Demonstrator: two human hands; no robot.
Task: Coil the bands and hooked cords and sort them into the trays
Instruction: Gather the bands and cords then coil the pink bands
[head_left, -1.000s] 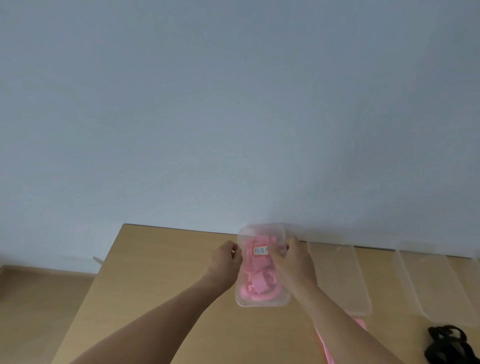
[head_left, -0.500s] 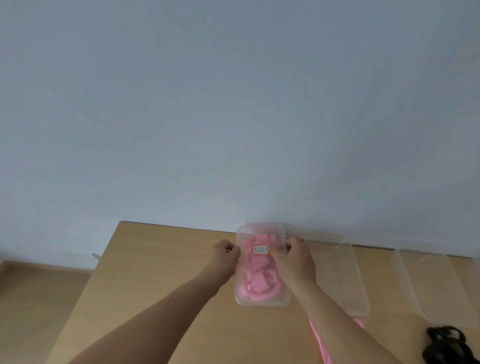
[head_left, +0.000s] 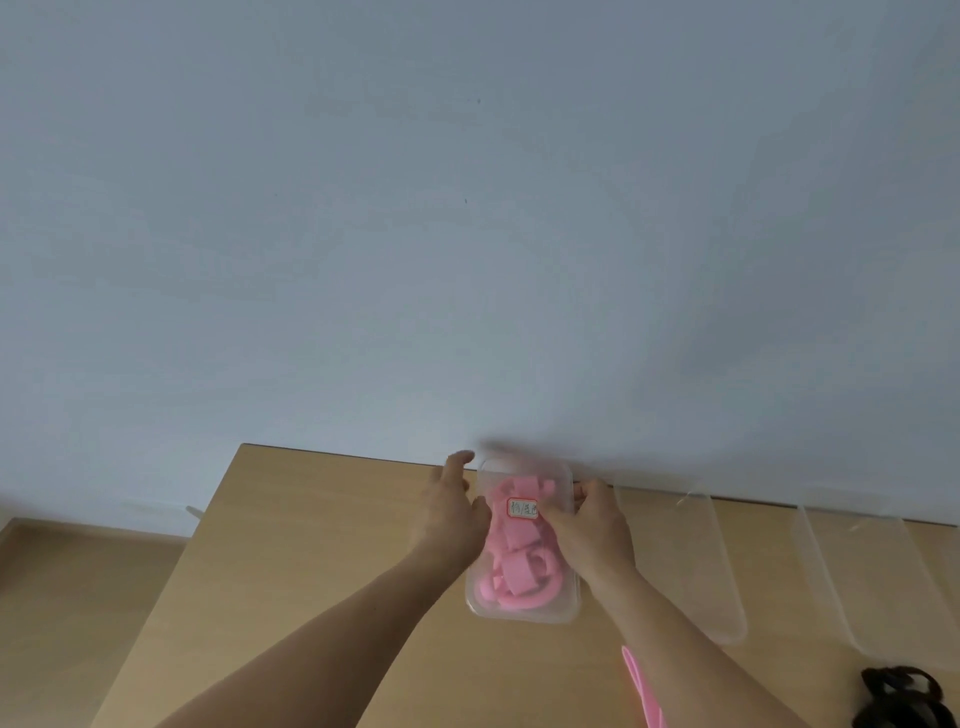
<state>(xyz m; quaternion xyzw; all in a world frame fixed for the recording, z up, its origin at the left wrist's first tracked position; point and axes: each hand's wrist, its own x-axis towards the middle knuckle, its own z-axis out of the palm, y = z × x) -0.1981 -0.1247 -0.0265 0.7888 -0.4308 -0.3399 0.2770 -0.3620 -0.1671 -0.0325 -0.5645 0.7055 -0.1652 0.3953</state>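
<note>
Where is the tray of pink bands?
In the head view, the tray is at the wooden table's far edge, between the left hand and right hand, left of an empty clear tray.

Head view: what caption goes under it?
Right hand holds a tray of pink bands on a table, left hand beside it.

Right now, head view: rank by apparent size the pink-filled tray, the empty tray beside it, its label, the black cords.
1. The empty tray and the pink-filled tray: near alike, not ranked.
2. The black cords: smaller as seen, but cropped.
3. The label: smallest.
</note>
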